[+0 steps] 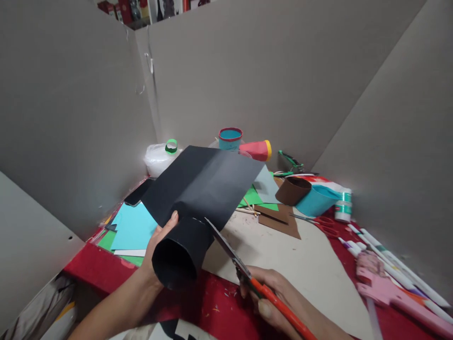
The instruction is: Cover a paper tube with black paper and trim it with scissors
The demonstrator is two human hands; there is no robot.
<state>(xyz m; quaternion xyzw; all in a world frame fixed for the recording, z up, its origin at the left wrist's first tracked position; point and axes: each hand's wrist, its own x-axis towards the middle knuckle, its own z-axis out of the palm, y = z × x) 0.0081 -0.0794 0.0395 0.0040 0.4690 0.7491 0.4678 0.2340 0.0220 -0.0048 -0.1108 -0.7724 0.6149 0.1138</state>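
Observation:
My left hand point(161, 241) holds a sheet of black paper point(208, 184) together with a black paper tube point(193, 241) that lies against its near edge. The thumb rests on the paper, and the tube hides most of the other fingers. My right hand point(267, 293) is closed around the orange handle of a pair of scissors point(244, 269). The blades point up and left, and their tips reach the far rim of the tube, over the black sheet. Whether the blades touch the paper, I cannot tell.
Brown point(293, 190) and blue point(316, 200) paper rings stand at the right, near red-handled scissors point(325, 225) and a pink glue gun point(380, 278). Blue paper point(132, 229) and a phone point(139, 191) lie left. A blue cup point(230, 140) stands behind; grey panels enclose the table.

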